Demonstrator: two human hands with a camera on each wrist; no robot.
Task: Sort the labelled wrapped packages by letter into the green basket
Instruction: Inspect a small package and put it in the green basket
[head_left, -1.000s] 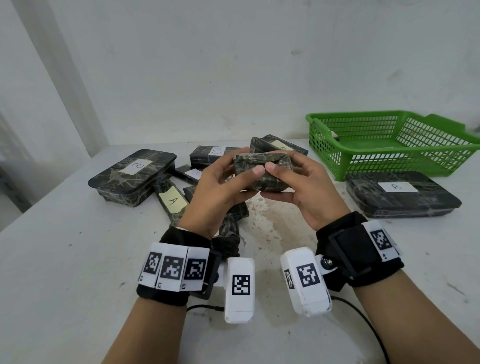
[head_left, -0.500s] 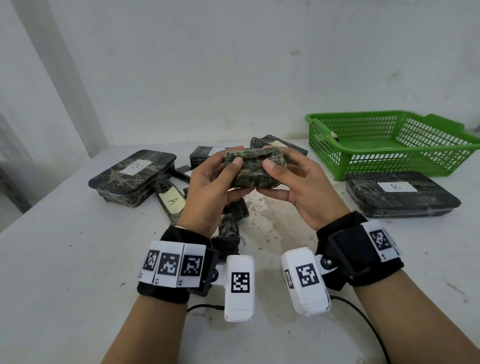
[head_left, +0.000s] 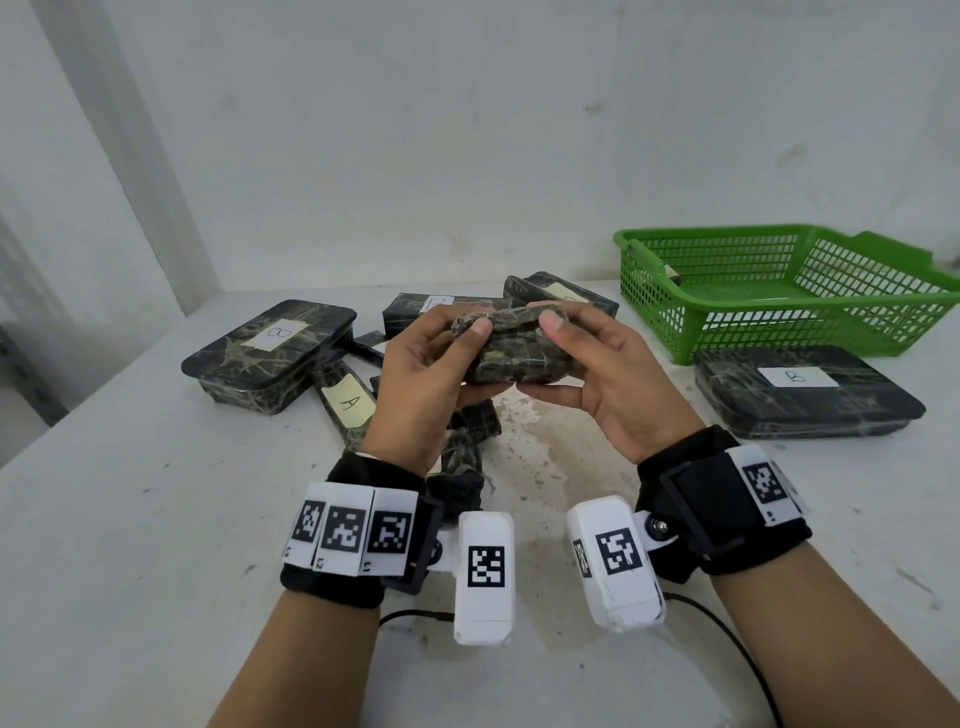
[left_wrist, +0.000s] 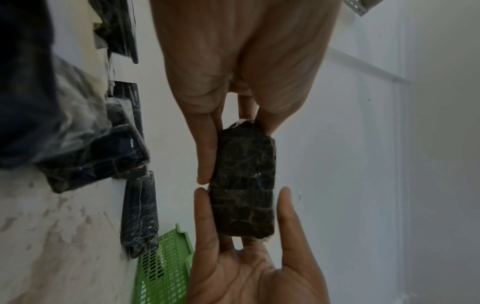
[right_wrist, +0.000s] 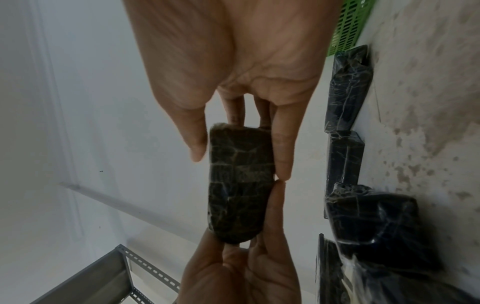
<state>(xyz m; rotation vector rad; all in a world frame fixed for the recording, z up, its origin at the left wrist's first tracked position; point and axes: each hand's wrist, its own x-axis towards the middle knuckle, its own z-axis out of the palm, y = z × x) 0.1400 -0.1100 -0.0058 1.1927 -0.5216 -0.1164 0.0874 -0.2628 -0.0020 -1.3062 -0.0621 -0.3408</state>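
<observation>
Label check on small wrapped package (head_left: 519, 351), held in mid-air over the middle of the table (head_left: 130, 519)

Gripped at one end by left hand (head_left: 426, 384), at the other by right hand (head_left: 613, 384), thumbs on top, fingers curled beneath; no letter visible on any face shown. Probably still to be turned until the label reads, then carried to green basket (head_left: 883, 317) at the far right corner, if the letter calls for it; B-labelled box (head_left: 805, 389) lying just in front of that basket to be cleared on the way
</observation>
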